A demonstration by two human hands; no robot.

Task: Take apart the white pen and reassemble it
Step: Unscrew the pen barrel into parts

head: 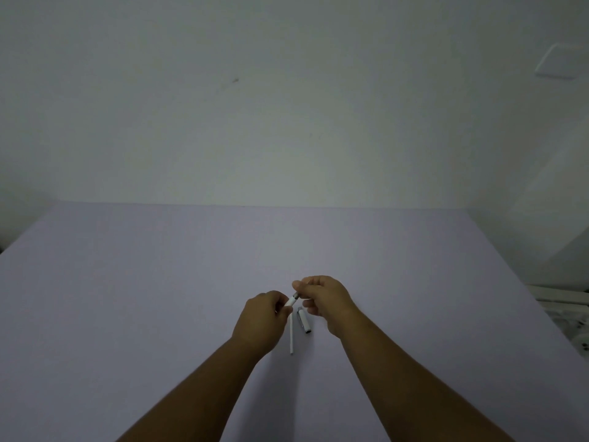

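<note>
The white pen is in pieces over a lilac table [159,298]. My left hand [263,320] grips a short white barrel piece [290,302], held slanting up to the right. My right hand [325,298] pinches the dark metal end [296,294] of that same piece between thumb and forefinger. Below the hands, a thin white refill tube [291,334] lies on the table, pointing toward me. Beside it to the right lies the white cap [303,320] with a clip and a dark end.
A pale wall [287,106] rises behind the table's far edge. At the right edge of the view stands a white rack-like object [564,301] beside the table. A pale square fitting [557,62] is on the wall at upper right.
</note>
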